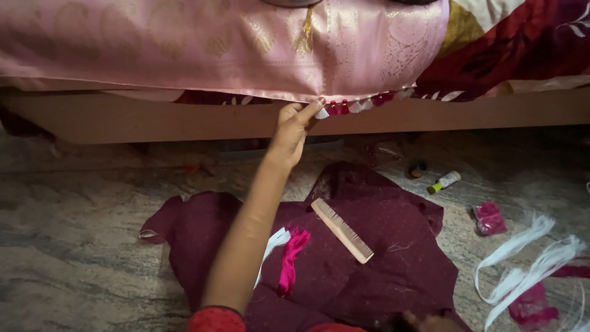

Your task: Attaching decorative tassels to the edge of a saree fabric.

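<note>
My left hand (294, 126) reaches up to the hem of a pink silk cloth (246, 49) draped over a bed edge. Its fingertips pinch the hem at a white tassel (321, 113), the first in a row of red and white tassels (362, 104). The arm wears a red sleeve. On the floor below lies a maroon cloth (393, 258) with a cream comb (342, 230) and a bundle of white and magenta threads (289, 249) on it. A patch of skin (430, 321) shows at the bottom edge. Whether it is my right hand is unclear.
A wooden bed frame (153, 117) runs across the view, with a red patterned bedspread (516, 43) at the right. On the stone floor at the right lie a small green-capped bottle (444, 182), a pink thread packet (490, 218) and loose white and pink threads (528, 264).
</note>
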